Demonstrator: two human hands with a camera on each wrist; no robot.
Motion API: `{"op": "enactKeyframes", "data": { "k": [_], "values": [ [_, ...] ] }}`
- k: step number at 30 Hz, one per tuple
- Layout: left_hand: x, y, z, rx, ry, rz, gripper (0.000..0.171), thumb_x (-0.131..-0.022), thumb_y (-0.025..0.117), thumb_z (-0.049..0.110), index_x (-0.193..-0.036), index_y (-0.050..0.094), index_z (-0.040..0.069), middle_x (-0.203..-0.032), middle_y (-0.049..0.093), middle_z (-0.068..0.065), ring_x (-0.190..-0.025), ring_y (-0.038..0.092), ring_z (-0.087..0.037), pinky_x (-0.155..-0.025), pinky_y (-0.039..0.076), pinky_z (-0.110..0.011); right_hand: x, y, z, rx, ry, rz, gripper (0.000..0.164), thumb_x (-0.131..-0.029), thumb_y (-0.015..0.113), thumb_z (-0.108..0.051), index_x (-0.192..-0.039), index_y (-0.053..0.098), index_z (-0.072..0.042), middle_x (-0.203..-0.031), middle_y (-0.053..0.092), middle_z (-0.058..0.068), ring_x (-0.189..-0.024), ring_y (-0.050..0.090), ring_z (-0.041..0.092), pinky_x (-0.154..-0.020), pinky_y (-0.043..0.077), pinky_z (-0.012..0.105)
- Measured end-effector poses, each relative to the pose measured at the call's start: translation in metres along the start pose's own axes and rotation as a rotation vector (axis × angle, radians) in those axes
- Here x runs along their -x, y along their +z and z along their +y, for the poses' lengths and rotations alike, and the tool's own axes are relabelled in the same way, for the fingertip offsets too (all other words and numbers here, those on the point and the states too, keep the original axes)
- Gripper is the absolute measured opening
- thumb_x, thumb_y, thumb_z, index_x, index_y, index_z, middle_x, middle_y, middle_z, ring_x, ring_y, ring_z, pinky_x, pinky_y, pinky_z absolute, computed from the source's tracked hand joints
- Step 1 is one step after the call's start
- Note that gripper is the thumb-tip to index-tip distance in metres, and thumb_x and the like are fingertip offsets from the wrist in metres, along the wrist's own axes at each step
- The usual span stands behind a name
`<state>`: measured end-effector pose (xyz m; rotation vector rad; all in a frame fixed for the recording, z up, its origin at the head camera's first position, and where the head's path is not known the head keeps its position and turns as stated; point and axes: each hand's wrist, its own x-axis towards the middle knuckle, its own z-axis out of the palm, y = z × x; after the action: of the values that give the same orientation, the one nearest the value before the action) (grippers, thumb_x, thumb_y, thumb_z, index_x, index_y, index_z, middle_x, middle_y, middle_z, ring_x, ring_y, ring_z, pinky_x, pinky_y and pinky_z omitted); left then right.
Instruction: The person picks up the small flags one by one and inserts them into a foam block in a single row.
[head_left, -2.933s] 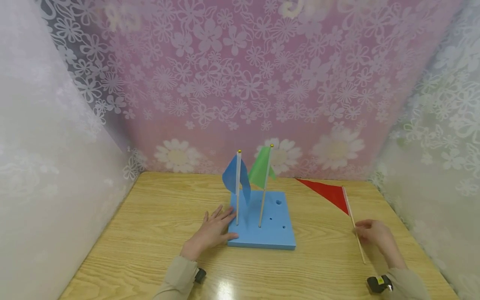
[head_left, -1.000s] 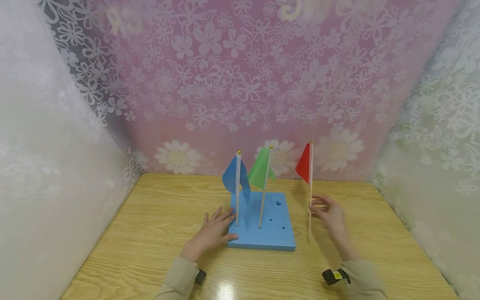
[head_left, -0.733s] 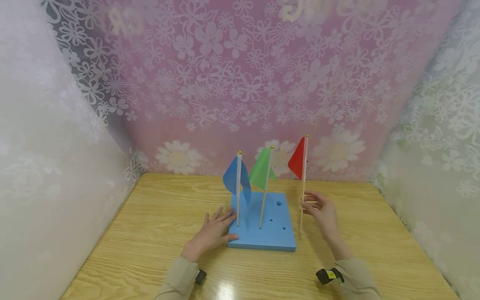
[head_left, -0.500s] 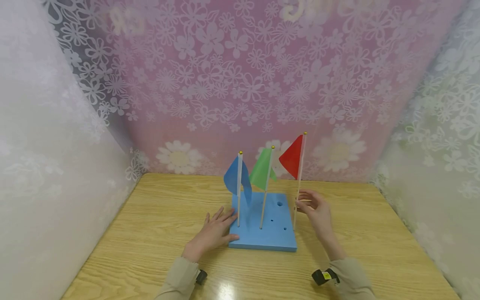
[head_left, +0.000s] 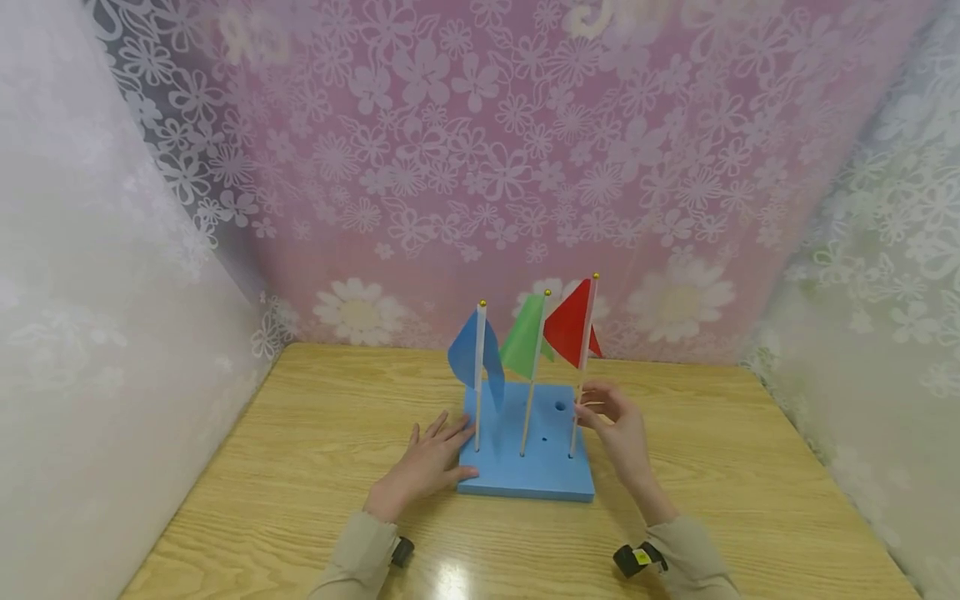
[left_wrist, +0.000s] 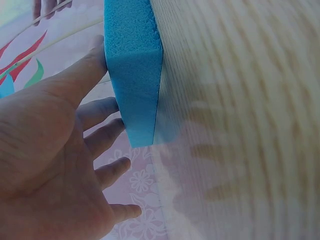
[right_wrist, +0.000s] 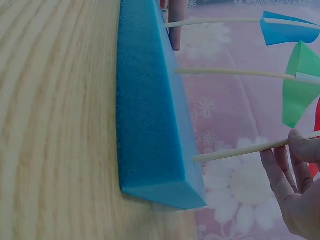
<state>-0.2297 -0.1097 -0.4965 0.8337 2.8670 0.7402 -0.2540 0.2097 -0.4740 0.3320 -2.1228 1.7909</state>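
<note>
A blue foam block (head_left: 525,479) lies on the table, its top pierced by several holes. My left hand (head_left: 420,471) rests with spread, straight fingers on the block's left edge; the left wrist view shows its thumb and fingertips touching the foam (left_wrist: 132,75). A blue flag (head_left: 467,350) and a green flag (head_left: 521,346) stand in the block on thin wooden sticks. My right hand (head_left: 618,429) pinches the stick of the red flag (head_left: 570,329) between thumb and fingers. That stick's lower end meets the front right hole, slightly tilted, as the right wrist view also shows (right_wrist: 225,154).
The wooden table (head_left: 300,467) extends on both sides of the block. Floral cloth (head_left: 480,167) hangs behind it, with pale panels at left and right. Two holes, one large (head_left: 560,406) and one small (head_left: 543,439), show in the block's right half.
The red flag, first lying at the right of the table, has been raised upright and carried left to the block's front right hole by my right hand. My left hand has stayed put.
</note>
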Motion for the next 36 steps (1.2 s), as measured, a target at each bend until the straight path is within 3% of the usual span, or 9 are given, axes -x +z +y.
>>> {"op": "enactKeyframes", "data": {
  "k": [9,21,29,36],
  "values": [
    [0.000,0.001,0.000,0.011,-0.001,-0.004,0.072,-0.097,0.066,0.041,-0.157,0.040,0.012,-0.165,0.030,-0.012,-0.153,0.015,-0.044,-0.111,0.010,-0.080,0.008,0.000,0.004,0.024,0.035,-0.022,0.030,-0.089,0.075,0.002,-0.117,0.066,0.005,-0.106,0.066,0.027,-0.084,0.070,0.013,-0.074,0.062,0.027],
    [0.001,0.000,0.000,0.012,0.001,-0.001,0.071,-0.097,0.066,0.041,-0.157,0.040,0.011,-0.165,0.030,-0.012,-0.153,0.015,-0.045,-0.111,0.010,-0.080,0.013,0.000,0.005,0.037,0.071,-0.082,0.031,-0.091,0.073,0.002,-0.119,0.062,0.010,-0.111,0.065,0.028,-0.087,0.068,0.014,-0.075,0.061,0.025],
    [0.001,0.001,-0.001,0.007,-0.004,-0.003,0.072,-0.097,0.066,0.043,-0.157,0.040,0.012,-0.165,0.030,-0.012,-0.153,0.015,-0.044,-0.112,0.011,-0.079,0.012,-0.002,0.005,0.088,0.108,-0.088,0.033,-0.091,0.075,-0.001,-0.121,0.063,0.006,-0.114,0.066,0.025,-0.090,0.069,0.013,-0.075,0.060,0.023],
    [0.001,0.001,-0.002,0.023,0.000,0.000,0.072,-0.097,0.066,0.042,-0.157,0.040,0.011,-0.165,0.030,-0.012,-0.154,0.015,-0.043,-0.112,0.010,-0.079,0.014,-0.005,0.006,0.130,0.104,-0.102,0.037,-0.092,0.076,-0.008,-0.126,0.063,0.001,-0.117,0.066,0.022,-0.096,0.069,0.022,-0.078,0.058,0.020]
  ]
}}
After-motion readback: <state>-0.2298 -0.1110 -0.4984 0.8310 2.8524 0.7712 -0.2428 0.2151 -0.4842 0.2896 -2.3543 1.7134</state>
